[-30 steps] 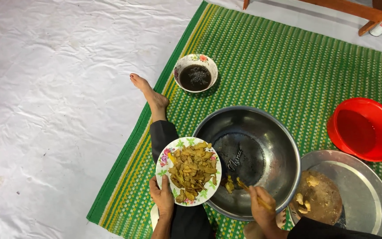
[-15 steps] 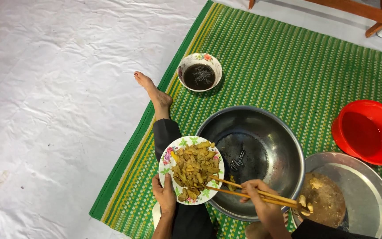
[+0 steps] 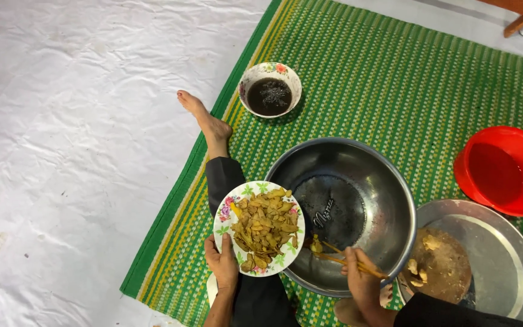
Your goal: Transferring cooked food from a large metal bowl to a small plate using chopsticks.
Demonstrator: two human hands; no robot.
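White sheeting covers the floor, and over it lies a green woven mat (image 3: pixel 394 79) on which the person sits, one bare foot (image 3: pixel 204 118) stretched out along the mat's edge.

Taking the big steel bowl (image 3: pixel 388 181) as the landmark: the left hand (image 3: pixel 222 266) is closed under the near rim of a flowered plate (image 3: pixel 228 203), holding it level just left of the bowl, its edge overlapping the bowl's rim. The plate is heaped with yellow-brown fried pieces (image 3: pixel 264 227).

The right hand (image 3: pixel 361 281) is closed around a pair of chopsticks (image 3: pixel 340 257) at the bowl's near rim. Half a second ago the chopstick tips lay across the plate's heap; a second ago they were down at the bowl's near edge. Now they have drawn back off the plate, and their tips pinch a small yellow piece (image 3: pixel 316 245) just inside the bowl, beside the plate. So the work reads as moving pieces one by one between plate and bowl, with nearly all of the food on the plate and the bowl otherwise bare.

Beyond the bowl stands a small flowered bowl of dark liquid (image 3: pixel 270 97); right of it, a red basin (image 3: pixel 503 169); right and nearer, a round steel tray (image 3: pixel 503 260) with brown residue and a few scraps.
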